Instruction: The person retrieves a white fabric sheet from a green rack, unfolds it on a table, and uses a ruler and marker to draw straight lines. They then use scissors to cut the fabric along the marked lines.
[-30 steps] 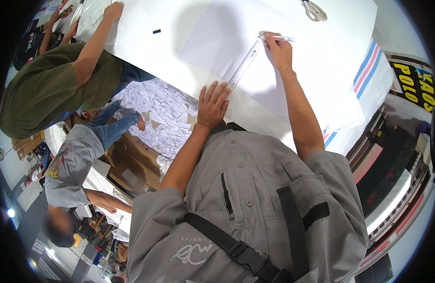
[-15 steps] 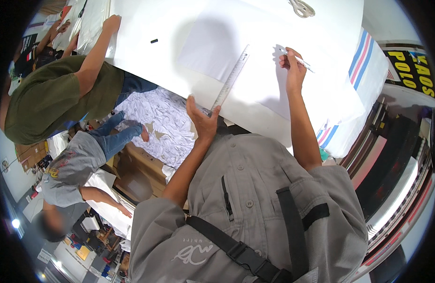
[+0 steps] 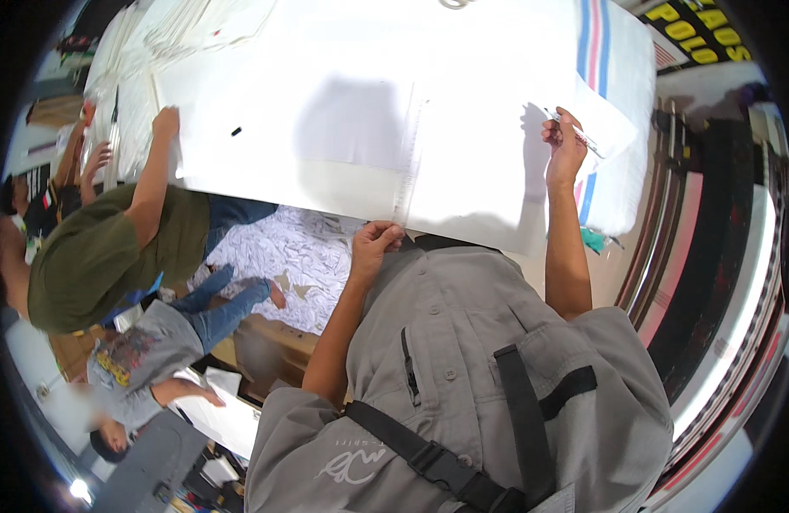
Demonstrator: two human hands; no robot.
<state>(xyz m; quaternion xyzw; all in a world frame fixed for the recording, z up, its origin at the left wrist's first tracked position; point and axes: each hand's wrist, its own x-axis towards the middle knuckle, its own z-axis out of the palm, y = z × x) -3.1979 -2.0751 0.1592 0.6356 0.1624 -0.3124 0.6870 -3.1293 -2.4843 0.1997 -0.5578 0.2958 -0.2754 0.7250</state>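
My left hand [image 3: 377, 244] is closed at the near edge of the white table [image 3: 258, 175], its fingers around the near end of a clear ruler [image 3: 410, 158]. The ruler runs away from me across white paper, beside a slightly greyer sheet [image 3: 360, 137] in the shadow. To the right, my right hand [image 3: 565, 145] holds a white marker pen [image 3: 587, 140] above the tabletop, its tip pointing left. A small black pen cap [image 3: 236, 131] lies by itself on the left of the table.
Scissors handles [image 3: 453, 3] show at the far edge. A white striped sack [image 3: 612, 94] bounds the table on the right, with long rolls [image 3: 711, 248] beyond. Someone in a green shirt [image 3: 125, 248] leans on the table at left; white cloth [image 3: 300, 256] is heaped below.
My left hand has gone from spread fingers to closed at the ruler's near end. The ruler stands more upright in view. My right hand with the marker has shifted right.
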